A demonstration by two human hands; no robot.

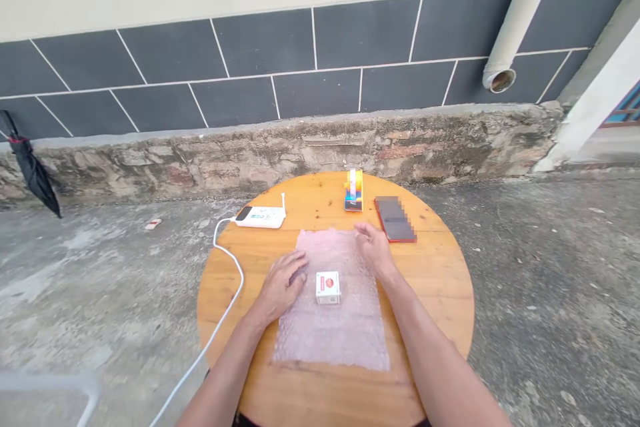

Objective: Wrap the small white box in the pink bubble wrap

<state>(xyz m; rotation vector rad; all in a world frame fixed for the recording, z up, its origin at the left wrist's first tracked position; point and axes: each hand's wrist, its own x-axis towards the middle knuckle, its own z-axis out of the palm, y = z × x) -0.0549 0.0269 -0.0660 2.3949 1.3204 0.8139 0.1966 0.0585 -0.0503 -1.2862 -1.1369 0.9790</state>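
Forearms, bubble wrap btwn, long axis approx fore-aft

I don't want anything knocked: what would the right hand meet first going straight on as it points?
Likely the tape dispenser, beyond the right hand; depth is unclear, so it may only graze.

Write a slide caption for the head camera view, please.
Left hand and right hand at opposite sides of a pink bubble-wrap sheet bearing a small white box, on a round wooden table.
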